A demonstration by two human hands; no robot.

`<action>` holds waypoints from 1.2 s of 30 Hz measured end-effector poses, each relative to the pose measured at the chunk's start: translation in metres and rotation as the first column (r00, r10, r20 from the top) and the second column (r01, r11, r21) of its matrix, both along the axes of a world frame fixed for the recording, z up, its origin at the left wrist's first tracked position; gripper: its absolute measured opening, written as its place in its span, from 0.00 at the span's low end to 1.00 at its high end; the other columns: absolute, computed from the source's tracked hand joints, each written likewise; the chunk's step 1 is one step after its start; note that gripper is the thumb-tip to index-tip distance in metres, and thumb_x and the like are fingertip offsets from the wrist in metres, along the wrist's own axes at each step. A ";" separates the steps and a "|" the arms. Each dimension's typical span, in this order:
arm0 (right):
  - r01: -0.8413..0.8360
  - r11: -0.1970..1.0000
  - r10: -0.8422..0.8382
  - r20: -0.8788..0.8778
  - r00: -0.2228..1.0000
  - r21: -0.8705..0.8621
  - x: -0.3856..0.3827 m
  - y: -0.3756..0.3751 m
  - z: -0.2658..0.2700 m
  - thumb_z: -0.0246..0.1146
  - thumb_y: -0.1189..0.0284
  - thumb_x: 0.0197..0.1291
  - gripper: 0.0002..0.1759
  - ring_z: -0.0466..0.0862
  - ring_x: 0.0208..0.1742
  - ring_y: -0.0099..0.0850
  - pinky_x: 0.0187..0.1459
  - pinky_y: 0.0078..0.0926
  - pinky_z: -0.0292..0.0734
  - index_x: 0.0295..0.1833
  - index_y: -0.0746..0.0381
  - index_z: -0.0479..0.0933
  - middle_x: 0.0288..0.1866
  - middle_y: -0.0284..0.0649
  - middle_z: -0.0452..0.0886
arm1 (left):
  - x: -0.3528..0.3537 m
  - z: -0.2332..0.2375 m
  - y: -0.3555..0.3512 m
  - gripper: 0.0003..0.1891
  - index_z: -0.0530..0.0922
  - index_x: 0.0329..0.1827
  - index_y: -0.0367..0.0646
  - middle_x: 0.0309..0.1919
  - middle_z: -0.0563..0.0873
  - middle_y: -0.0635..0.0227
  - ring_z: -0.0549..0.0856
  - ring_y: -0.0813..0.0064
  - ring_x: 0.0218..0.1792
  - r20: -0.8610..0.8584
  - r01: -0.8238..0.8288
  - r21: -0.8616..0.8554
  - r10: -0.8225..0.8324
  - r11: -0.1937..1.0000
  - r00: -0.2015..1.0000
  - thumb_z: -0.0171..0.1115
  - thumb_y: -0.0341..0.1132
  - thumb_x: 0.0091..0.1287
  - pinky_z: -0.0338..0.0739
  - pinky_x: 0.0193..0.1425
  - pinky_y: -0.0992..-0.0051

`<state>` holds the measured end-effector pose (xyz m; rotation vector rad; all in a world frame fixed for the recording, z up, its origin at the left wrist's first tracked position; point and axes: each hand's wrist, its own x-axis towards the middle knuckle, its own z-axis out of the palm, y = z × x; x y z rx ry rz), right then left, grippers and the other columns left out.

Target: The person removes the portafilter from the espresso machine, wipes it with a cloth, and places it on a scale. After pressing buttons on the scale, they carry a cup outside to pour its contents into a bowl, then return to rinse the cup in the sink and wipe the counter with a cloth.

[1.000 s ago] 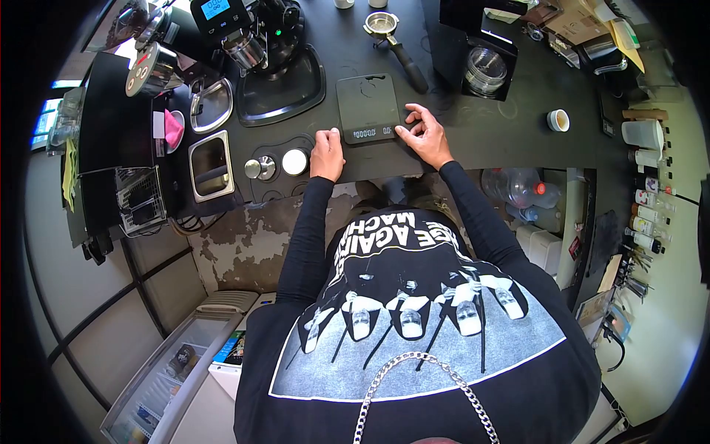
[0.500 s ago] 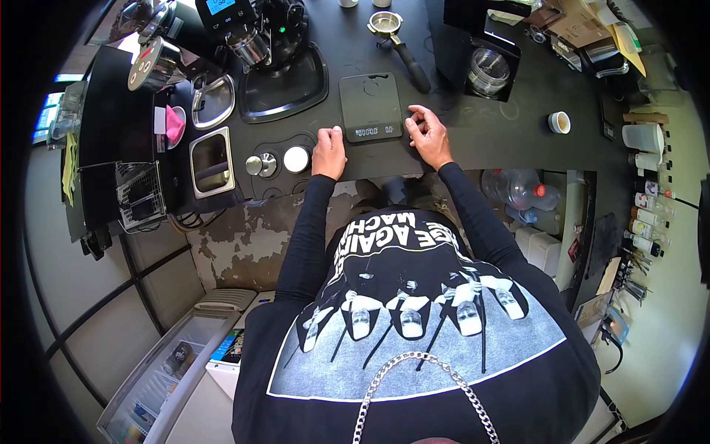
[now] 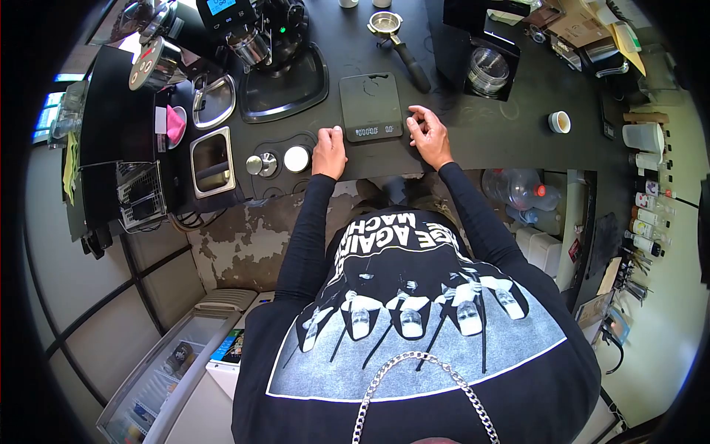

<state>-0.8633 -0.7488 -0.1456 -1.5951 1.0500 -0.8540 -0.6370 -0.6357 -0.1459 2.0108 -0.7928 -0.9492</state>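
A flat black digital scale with a lit display lies near the front edge of the dark counter. My left hand rests at its near left corner, fingers curled in, with nothing visible in them. By the right edge of the scale is my right hand, its fingers bent and the thumb apart from the index finger, holding nothing. Behind the scale lies a portafilter, its black handle pointing toward me. Left of my left hand stand a metal tamper and a round, white-topped piece on a dark mat.
A coffee grinder stands at the back left above a black tray. A steel container is set in at the left. To the right are a small paper cup and a clear round container. Plastic bottles sit below the counter.
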 end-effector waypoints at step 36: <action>0.534 0.784 -0.620 -0.426 0.658 -0.317 -0.345 -0.149 -0.005 0.77 0.47 0.47 0.47 0.71 0.69 0.45 0.66 0.49 0.63 0.71 0.53 0.68 0.64 0.41 0.77 | -0.207 0.032 -0.029 0.18 0.73 0.31 0.41 0.23 0.71 0.76 0.67 0.86 0.24 0.098 0.209 -0.476 -0.184 0.855 0.978 0.50 0.39 0.82 0.61 0.28 0.79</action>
